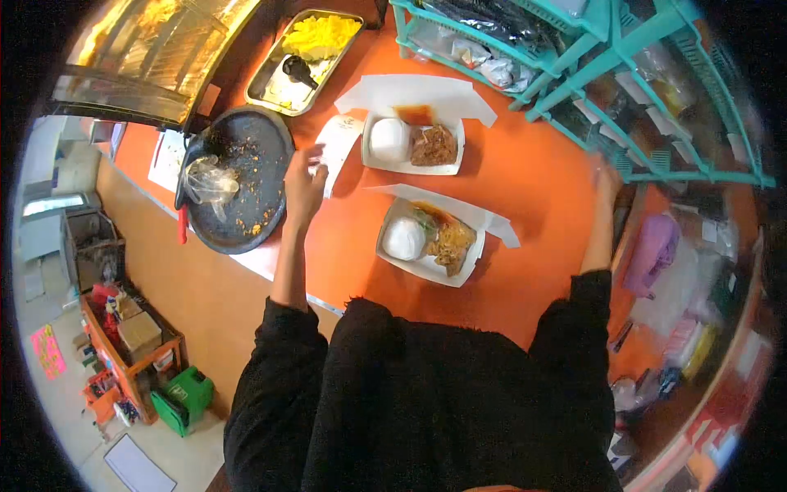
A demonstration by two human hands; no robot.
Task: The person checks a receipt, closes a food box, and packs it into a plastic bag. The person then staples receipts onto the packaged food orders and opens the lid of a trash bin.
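Note:
My left hand [305,176] is between the dark stone mortar [261,152] and a white paper sheet or lid [338,143]. Its fingers are apart, and I see nothing held in them. Smeared by motion, my right hand [605,176] is by the lower edge of the teal plastic rack [680,175]; its fingers cannot be made out. Two open paper food boxes stand on the orange table: the farther box [410,169] has a white rice mound [389,140] and brown fried food [433,146]; the nearer box [426,274] has rice [403,239] and golden fried food [451,246].
A crumpled clear plastic bag [211,182] lies in the mortar, among food bits. Behind it are a metal tray [307,100] with yellow food and a lit glass display case [156,57]. Shelves with packets [680,328] line the right. The orange table [525,180] spreads between my arms.

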